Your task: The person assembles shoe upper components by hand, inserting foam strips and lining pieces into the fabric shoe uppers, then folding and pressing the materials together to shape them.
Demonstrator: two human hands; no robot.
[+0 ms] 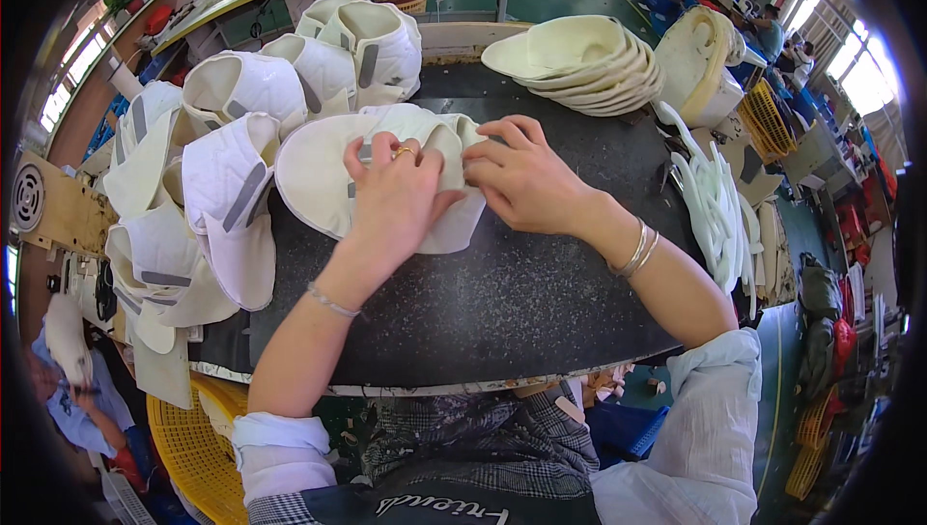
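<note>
In front of me on the black tabletop lies a white padded shoe-like piece [309, 177], its rounded flat end toward the left. My left hand [398, 187], a ring on one finger, rests on its raised part with bent fingers gripping the fabric. At the right edge of the same piece, my right hand [526, 175] has its fingers curled and pinched on the material. What lies between those fingertips is partly hidden. Close by on the left, several similar white quilted pieces [232, 163] with grey strips stand piled together.
A stack of cream slipper-shaped pieces [579, 56] sits at the far right of the black table [483, 322]. Pale strips [710, 201] hang along the right edge. A yellow basket [198, 443] stands below at lower left. Another person [82, 380] works at the left.
</note>
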